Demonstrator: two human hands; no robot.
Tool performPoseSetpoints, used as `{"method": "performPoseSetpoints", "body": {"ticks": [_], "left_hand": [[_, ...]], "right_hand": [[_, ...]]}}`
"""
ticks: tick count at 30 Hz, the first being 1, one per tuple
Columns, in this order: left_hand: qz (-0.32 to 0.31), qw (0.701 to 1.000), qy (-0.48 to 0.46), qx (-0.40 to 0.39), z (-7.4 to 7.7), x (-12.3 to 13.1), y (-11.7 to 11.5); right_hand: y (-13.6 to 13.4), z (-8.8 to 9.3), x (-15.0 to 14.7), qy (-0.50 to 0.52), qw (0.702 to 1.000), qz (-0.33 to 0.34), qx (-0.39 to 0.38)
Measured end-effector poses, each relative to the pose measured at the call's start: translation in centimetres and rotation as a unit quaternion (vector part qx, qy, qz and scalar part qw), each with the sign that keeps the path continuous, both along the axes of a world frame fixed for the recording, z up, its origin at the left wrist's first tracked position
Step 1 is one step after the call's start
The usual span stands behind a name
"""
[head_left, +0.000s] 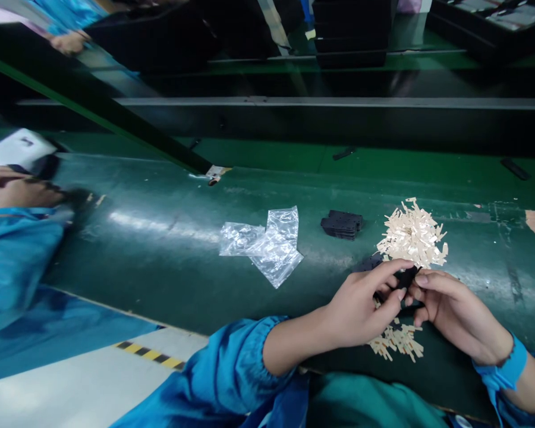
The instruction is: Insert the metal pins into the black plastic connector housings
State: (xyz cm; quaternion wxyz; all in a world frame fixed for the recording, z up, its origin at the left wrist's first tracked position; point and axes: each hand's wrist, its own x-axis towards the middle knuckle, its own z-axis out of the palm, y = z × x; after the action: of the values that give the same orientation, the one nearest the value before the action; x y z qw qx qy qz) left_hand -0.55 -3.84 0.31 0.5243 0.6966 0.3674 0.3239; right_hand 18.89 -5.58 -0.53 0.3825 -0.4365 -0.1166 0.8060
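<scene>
Between my two hands is a small flat black part [406,277], partly hidden by my fingers. My left hand [369,303] grips it between thumb and fingers. From the other side, the fingertips of my right hand [450,306] are pinched together at the part's edge; whether they also hold some smaller piece cannot be made out. Just beyond my hands lies a heap of small cream-coloured strips [412,235]. A smaller group of similar strips [399,341] is spread below my hands, near the table edge. To the left of the big heap sits a stack of black plates [342,224].
Clear plastic zip bags [271,244] lie mid-table. A slanted green post [160,139] meets the green table [173,279]. At far left are a co-worker's hands [20,191] beside a white box [18,151]. Loose black pieces [515,169] and stacked black trays [354,32] are farther back.
</scene>
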Motion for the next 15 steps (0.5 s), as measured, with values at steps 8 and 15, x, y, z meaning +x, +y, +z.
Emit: {"method": "performPoseSetpoints", "body": {"ticks": [8,15], "left_hand": [[0.005,1.000,0.014,0.016,-0.04,-0.17,-0.08],[0.006,0.999,0.036,0.034,-0.07,-0.26,-0.20]], "right_hand": [[0.02,-0.17,0.12,0.010,1.000,0.004,-0.003],[-0.03,-0.56,0.32,0.013,1.000,0.008,0.001]]}}
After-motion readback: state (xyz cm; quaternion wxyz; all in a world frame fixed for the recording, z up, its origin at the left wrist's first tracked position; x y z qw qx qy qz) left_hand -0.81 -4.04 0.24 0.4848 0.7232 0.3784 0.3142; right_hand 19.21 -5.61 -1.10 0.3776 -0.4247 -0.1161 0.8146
